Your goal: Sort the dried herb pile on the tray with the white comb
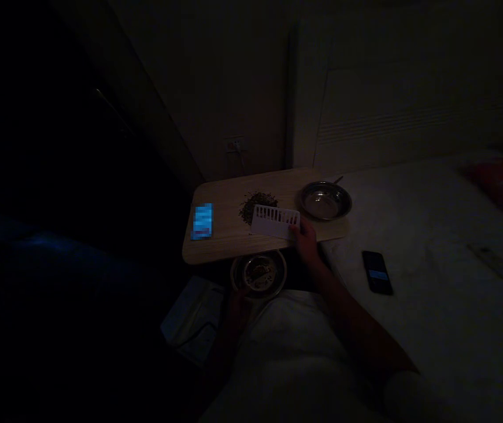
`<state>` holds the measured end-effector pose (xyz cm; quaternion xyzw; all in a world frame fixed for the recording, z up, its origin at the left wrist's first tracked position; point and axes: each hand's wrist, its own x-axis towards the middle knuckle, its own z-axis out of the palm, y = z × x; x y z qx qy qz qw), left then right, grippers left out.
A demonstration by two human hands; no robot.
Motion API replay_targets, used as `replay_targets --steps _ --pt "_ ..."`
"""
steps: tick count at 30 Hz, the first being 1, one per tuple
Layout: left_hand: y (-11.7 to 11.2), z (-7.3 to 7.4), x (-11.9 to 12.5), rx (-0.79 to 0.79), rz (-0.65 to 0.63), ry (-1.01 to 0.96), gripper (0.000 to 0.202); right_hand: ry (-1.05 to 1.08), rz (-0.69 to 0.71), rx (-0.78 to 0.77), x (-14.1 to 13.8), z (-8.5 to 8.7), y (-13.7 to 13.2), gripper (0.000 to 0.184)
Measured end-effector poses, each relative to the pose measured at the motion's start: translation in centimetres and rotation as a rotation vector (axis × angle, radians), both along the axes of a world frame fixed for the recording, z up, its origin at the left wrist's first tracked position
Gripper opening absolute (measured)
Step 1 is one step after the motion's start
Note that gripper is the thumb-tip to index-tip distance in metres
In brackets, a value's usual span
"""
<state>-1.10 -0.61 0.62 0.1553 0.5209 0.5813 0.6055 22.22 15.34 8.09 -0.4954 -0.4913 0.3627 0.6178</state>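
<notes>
My right hand (pixel 306 239) grips the right end of a flat white plastic piece with a row of slots (pixel 273 228). That piece is over the near side of a pile of dark, dry bits (pixel 251 202) on the wooden board (pixel 223 194). Below the board's front edge, my left hand (pixel 239 302) holds the near rim of a round metal bowl (pixel 259 276), which has some dark bits inside. A wider metal bowl (pixel 324 201) stands on the board's right end, with a handle sticking out behind it. Dim light hides most finger detail.
A lit, blurred screen (pixel 202 221) lies on the board's left side. On the white bed (pixel 432 294) at right are a dark phone (pixel 377 272) and a faint pale object (pixel 489 260). A red cloth item (pixel 500 185) is farther back. A wall socket (pixel 235 144) holds a plug.
</notes>
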Motion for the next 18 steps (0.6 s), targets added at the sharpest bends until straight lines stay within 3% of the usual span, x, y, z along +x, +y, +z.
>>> replay_targets --steps 15,18 --pt "-0.24 -0.31 -0.4 -0.014 0.017 0.031 0.029 0.027 0.132 -0.038 -0.83 -0.42 0.86 0.026" --pt "-0.32 -0.01 -0.2 0.021 0.018 -0.045 0.033 0.056 0.16 -0.045 -0.94 -0.48 1.04 0.027"
